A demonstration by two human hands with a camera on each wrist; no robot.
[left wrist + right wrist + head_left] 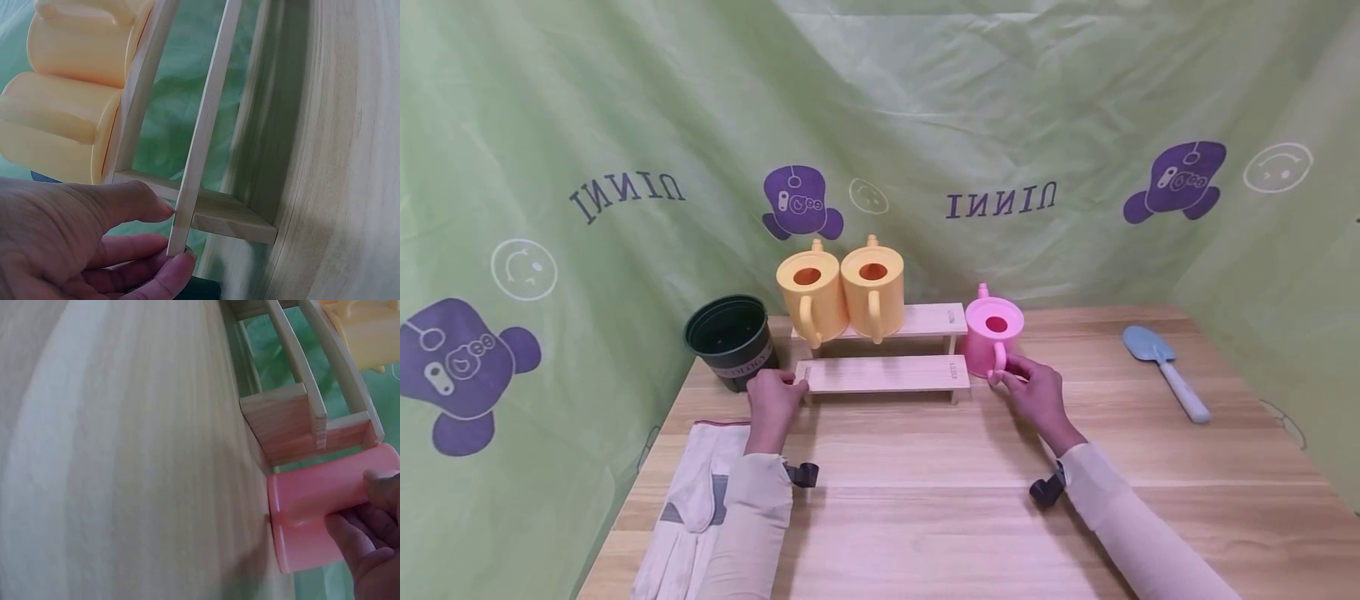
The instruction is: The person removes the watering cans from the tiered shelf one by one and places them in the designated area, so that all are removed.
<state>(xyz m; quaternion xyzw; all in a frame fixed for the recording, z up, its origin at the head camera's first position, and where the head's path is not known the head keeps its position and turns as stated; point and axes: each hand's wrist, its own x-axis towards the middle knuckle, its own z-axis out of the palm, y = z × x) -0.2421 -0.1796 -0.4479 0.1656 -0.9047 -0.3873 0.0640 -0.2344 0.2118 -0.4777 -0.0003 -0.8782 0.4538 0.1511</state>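
A two-step wooden shelf (pixel 883 372) stands mid-table, with two yellow watering cans (pixel 811 293) (pixel 874 287) on its upper step. My left hand (pixel 790 381) pinches the left end of the lower step; in the left wrist view thumb and fingers (pixel 181 262) close on the thin board (pixel 209 112), with the yellow cans (pixel 69 125) behind. A pink watering can (pixel 992 329) stands on the table just right of the shelf. My right hand (pixel 1003 375) grips its handle. In the right wrist view the fingers (pixel 375 487) curl on the pink can (pixel 312 506) beside the shelf's end (pixel 284 422).
A dark green plastic pot (pixel 730 337) stands left of the shelf, close to my left hand. White work gloves (pixel 692 500) lie at the table's front left under my left forearm. A light blue trowel (pixel 1165 367) lies at the right. Green cloth walls surround the table (pixel 925 500).
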